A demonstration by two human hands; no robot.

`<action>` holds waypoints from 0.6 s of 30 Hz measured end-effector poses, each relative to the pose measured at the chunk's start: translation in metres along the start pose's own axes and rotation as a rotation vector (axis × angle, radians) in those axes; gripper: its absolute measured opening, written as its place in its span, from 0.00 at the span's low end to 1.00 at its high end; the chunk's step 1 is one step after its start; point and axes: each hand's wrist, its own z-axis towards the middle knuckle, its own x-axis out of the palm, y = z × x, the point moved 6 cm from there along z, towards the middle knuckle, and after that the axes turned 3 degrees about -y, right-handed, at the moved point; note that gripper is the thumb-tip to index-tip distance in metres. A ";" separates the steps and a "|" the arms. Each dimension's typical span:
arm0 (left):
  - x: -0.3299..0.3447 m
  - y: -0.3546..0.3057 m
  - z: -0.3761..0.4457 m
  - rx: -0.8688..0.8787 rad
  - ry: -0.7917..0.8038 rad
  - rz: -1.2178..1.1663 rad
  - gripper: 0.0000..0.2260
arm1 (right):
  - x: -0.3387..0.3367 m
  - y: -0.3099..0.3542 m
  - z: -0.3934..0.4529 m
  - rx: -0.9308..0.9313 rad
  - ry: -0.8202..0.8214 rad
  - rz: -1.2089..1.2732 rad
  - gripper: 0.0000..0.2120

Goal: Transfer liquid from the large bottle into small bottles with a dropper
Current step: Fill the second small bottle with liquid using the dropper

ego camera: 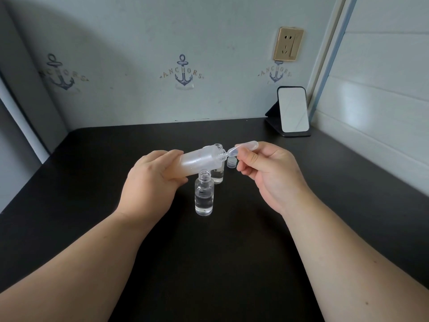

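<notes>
While the left hand [151, 180] grips the frosted plastic bottle [199, 160] tilted, the right hand [267, 173] pinches a translucent dropper [241, 148] at its neck, above two clear vials [204, 196].

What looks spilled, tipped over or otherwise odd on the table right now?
Nothing spilled. The big bottle is tilted nearly flat, but the left hand grips it while the right hand feeds the dropper into its mouth. Both small bottles stand upright, uncapped; a cap lies beside them.
</notes>
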 end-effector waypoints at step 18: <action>-0.001 0.000 -0.001 -0.015 -0.004 0.012 0.23 | -0.005 0.002 0.002 0.013 -0.027 0.070 0.05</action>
